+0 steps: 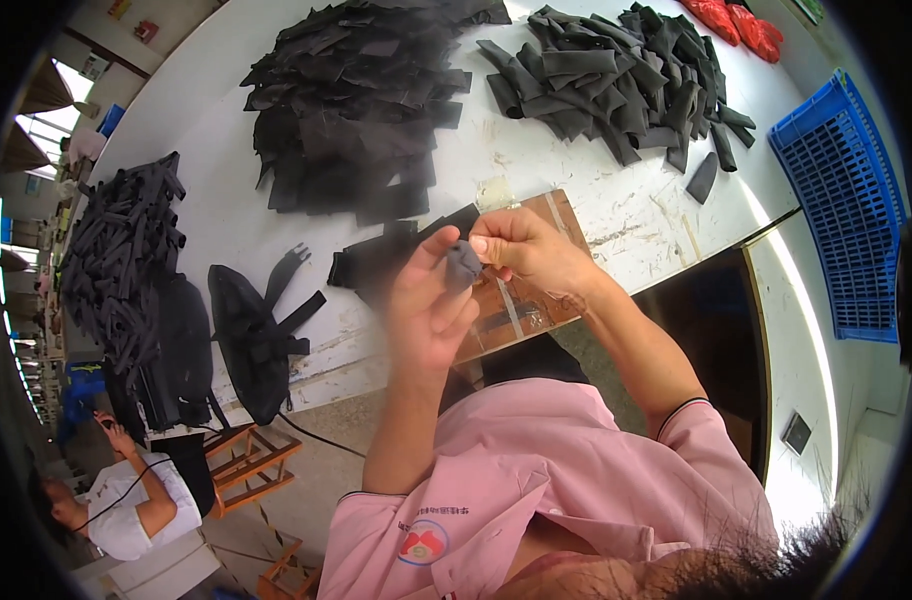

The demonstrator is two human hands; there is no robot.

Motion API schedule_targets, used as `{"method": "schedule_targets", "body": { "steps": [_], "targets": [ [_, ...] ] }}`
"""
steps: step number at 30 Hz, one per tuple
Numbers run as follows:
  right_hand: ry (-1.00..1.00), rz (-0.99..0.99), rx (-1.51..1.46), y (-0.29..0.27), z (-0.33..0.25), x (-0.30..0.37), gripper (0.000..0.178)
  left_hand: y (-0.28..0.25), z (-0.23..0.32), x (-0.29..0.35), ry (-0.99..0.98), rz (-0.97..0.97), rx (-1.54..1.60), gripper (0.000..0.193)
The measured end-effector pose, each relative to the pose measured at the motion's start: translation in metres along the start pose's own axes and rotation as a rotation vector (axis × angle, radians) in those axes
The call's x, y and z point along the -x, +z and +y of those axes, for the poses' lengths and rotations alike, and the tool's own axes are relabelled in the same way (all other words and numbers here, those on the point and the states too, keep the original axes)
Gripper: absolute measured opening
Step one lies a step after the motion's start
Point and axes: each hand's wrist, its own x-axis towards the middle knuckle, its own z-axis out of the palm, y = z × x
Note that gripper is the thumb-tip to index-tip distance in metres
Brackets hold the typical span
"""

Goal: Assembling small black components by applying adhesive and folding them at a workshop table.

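Observation:
Just above the near edge of the white table (596,225), my two hands meet at a small dark fabric piece (463,270). My left hand (431,305) has it between thumb and fingers, palm turned up. With thumb and forefinger, my right hand (526,252) pinches the piece's right edge. Beneath the hands lies a brown wooden board (566,222) with tape across it. More black fabric (361,262) lies flat beside the board, partly hidden by my left hand.
Flat black fabric pieces (346,140) are heaped at the back, rolled black pieces (616,75) at the back right, narrow strips (126,240) at left. A strapped black pouch (251,345) lies near the front edge. A blue crate (841,200) stands right; a co-worker (141,500) sits lower left.

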Motion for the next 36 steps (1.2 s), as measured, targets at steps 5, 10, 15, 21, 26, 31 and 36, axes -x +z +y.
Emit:
{"method": "schedule_targets", "body": {
  "steps": [5,10,15,21,26,31,36],
  "targets": [
    [-0.034,-0.018,-0.064,-0.010,0.025,-0.010,0.027,-0.002,-0.009,-0.004,0.164,0.274,-0.652,0.038],
    [-0.304,0.277,0.342,-0.002,0.012,0.008,0.034,0.022,0.011,-0.012,0.592,0.016,-1.512,0.021],
    [-0.709,0.316,1.051,0.014,-0.026,0.022,0.032,0.027,0.003,-0.006,0.667,0.105,-1.248,0.010],
    [-0.618,0.262,1.039,0.012,-0.036,0.021,0.025,0.032,0.004,-0.010,0.659,0.103,-1.344,0.009],
    [-0.530,0.205,1.214,0.007,-0.032,0.018,0.024,0.023,0.004,-0.006,0.650,0.135,-1.014,0.013],
    [-0.526,0.236,1.172,0.003,0.007,0.019,0.024,0.009,-0.014,-0.009,0.586,0.071,-0.988,0.019],
    [-0.470,0.225,1.128,0.003,-0.002,0.017,0.024,0.030,0.003,-0.019,0.514,-0.032,-1.060,0.020]
  ]
}}
